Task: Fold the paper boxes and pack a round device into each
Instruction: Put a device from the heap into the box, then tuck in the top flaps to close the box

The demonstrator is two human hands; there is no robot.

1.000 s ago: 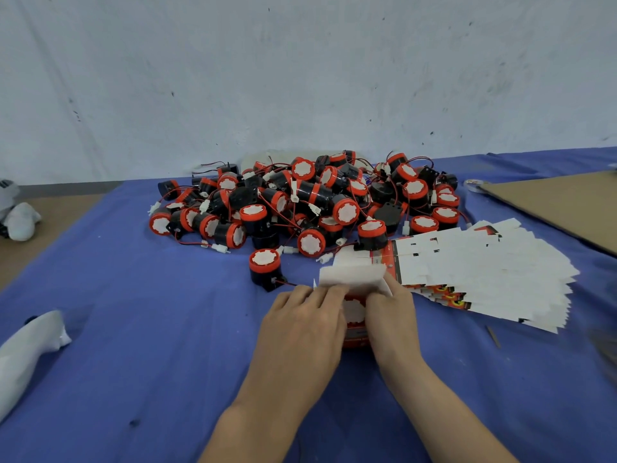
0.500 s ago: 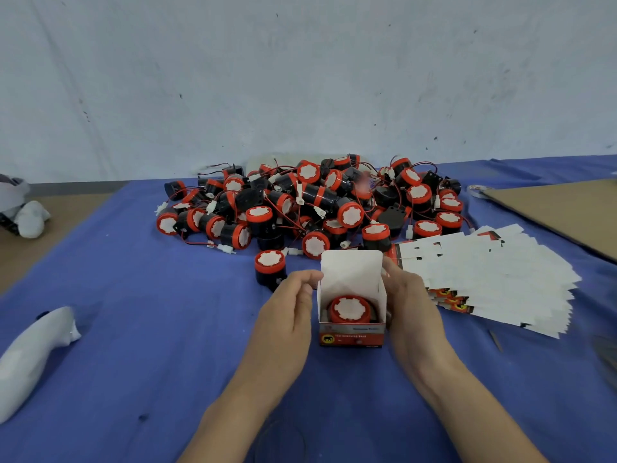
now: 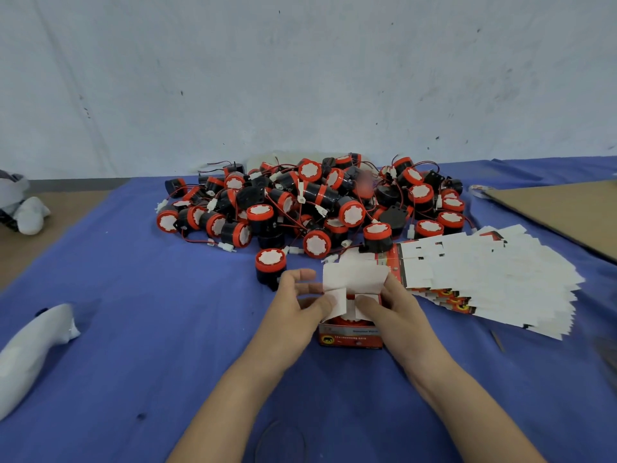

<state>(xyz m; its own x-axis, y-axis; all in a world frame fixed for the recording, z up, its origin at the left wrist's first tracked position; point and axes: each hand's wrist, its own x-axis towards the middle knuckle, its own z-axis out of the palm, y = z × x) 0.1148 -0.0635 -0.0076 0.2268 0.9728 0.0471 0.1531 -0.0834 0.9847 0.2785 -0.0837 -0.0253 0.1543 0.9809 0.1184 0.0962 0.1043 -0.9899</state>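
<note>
Both arms come in bare from the near edge, the left forearm (image 3: pixel 230 392) and right forearm (image 3: pixel 467 409) angling toward each other. The left hand (image 3: pixel 293 312) cups the left side of the box (image 3: pixel 350 337), its fingers (image 3: pixel 298 277) bent round the far corner and its thumb (image 3: pixel 322 304) pressing on a side flap (image 3: pixel 338 304). The right hand (image 3: pixel 397 315) mirrors it on the right side, its thumb laid inward over the other flap and its fingers tucked behind the wall. The thumb tips are close but apart.
</note>
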